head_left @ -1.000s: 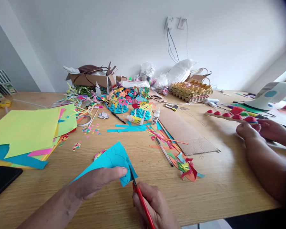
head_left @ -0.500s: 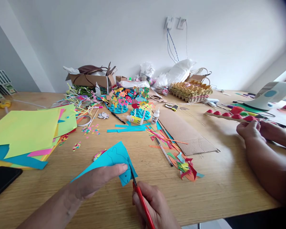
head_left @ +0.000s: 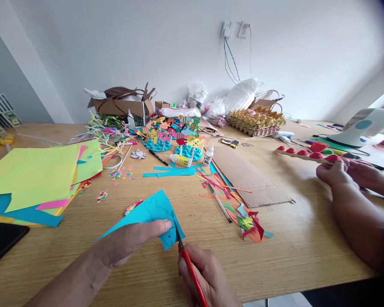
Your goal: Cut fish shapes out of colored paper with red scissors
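Observation:
A piece of blue paper point(head_left: 156, 207) with a fish outline drawn on it is held above the table by my left hand point(head_left: 141, 234). The thumb lies across the top of the sheet; the other fingers are hidden underneath. My right hand point(head_left: 203, 273) grips red-handled scissors point(head_left: 192, 273), their dark blades at the paper's right part, close to my left thumb. Below the paper's left edge, a small patterned paper piece point(head_left: 134, 206) lies partly covered on the table.
A pile of paper scraps point(head_left: 252, 224), a pen point(head_left: 220, 204) and flat cardboard point(head_left: 248, 175) lie to the right. Coloured sheets point(head_left: 32, 175) and a phone point(head_left: 4, 243) sit left. Glue bottles point(head_left: 208, 155) stand ahead. A co-worker's hands point(head_left: 339, 172) hold a painted egg-carton strip point(head_left: 302, 154).
My hands, the paper and the scissors look almost unmoved. The co-worker's hands have shifted very slightly on the egg-carton strip.

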Demonstrator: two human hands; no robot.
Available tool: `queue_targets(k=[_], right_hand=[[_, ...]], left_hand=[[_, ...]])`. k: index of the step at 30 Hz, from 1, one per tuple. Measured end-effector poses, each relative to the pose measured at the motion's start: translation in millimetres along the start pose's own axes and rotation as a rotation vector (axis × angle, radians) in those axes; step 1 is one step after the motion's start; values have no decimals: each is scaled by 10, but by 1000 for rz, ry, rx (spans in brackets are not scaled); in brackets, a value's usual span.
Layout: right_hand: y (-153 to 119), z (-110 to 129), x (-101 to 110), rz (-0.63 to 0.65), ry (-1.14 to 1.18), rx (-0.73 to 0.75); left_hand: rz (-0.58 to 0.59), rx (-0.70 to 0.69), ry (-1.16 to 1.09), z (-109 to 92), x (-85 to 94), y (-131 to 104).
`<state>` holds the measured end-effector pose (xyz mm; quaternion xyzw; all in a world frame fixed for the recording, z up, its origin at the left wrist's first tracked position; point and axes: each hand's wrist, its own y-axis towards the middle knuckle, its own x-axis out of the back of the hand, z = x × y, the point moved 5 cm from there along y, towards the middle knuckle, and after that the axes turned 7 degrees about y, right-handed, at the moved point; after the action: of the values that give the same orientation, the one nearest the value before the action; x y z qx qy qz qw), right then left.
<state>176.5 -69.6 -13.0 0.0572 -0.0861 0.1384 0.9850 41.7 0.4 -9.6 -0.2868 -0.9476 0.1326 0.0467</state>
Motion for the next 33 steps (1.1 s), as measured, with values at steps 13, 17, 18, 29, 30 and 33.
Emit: queue_targets(k=[13,17,18,29,30,33], right_hand=[[-66,-119,-170,-33,440,-264],[-57,-90,-180,-59,491,-280],[-56,-85,-181,-62,496,-289],[-57,-152,-212,-80,537,-243],[-61,-148,-207,-85,535,-240],[-69,-127,-193,-87,537,-230]], left_hand=[[-205,-15,-2,-302,-273,-107],[-249,37,-4,-292,-326,-126],[-257,45,4,-287,-334,-129],[-378,103,13,-306,-401,-153],[-385,104,11,-308,-404,-154],[-388,99,43,-282,-397,-135]])
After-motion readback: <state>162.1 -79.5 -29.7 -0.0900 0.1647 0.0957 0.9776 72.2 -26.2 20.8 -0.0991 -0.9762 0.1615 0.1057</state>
